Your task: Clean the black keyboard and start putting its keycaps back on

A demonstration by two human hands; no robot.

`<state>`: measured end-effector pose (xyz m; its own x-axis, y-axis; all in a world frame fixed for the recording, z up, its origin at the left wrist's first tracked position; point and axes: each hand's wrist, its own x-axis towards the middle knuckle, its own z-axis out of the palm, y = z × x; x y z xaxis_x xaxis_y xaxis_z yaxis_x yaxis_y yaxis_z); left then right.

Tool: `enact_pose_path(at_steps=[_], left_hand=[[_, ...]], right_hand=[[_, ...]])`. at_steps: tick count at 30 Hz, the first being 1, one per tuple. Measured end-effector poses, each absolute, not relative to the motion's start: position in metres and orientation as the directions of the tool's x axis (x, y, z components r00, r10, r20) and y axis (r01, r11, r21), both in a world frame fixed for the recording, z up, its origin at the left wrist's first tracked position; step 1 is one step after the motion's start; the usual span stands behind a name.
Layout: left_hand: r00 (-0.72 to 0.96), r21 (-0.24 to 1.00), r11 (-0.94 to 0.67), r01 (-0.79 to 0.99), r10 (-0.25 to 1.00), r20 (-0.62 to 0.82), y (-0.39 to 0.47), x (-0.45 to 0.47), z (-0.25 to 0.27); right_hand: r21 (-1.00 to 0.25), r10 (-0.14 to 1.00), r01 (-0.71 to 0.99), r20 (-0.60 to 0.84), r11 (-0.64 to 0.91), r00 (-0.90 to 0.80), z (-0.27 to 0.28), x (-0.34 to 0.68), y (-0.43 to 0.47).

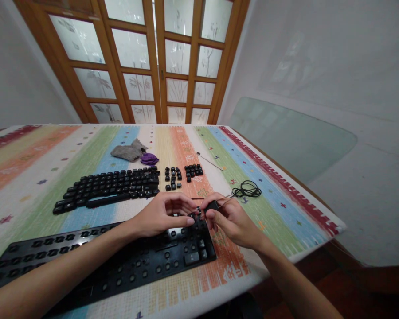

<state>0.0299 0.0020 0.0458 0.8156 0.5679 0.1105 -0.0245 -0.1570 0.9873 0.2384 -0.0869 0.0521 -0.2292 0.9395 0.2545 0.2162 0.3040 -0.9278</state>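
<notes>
It looks like a home: wooden doors [156, 84] with plant-patterned glass panes [131, 48] stand at upper centre, a striped tablecloth [166, 148] lies across the middle.

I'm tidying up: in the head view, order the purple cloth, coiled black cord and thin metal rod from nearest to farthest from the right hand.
1. Coiled black cord, just beyond the right hand.
2. Thin metal rod, farther ahead.
3. Purple cloth, well to the left.
</notes>
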Motion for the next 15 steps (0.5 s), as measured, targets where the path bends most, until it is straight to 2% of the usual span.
enact_pose_path(at_steps=[2,4,6,12,15], left_hand=[[0.818,0.923,-0.385,-0.002,0.53,0.223,0.0024,0.03,0.0498],[0.813,0.8,-0.6,-0.003,0.465,0.351,0.0041,0.0297,0.053],[0.799,0.682,-0.731,-0.017,0.4,0.449,0.0067,0.0293,0.0543],[0.807,0.522,-0.851,-0.059,0.267,0.526,0.0096,0.0328,0.0529],[0.785,0.47,-0.876,-0.107,0.216,0.58,0.0118,0.0382,0.054]], right_hand=[[-0.921,0.944,0.243,0.259,0.305,-0.203,0.0513,0.2394,-0.0873],[-0.918,0.949,0.257,0.264,0.302,-0.171,0.0504,0.2401,-0.0873],[-0.922,0.955,0.257,0.26,0.29,-0.145,0.0499,0.2406,-0.0874],[-0.913,0.961,0.306,0.241,0.271,-0.135,0.0488,0.2415,-0.0902],[-0.895,0.963,0.357,0.257,0.267,-0.075,0.0471,0.2445,-0.092]])
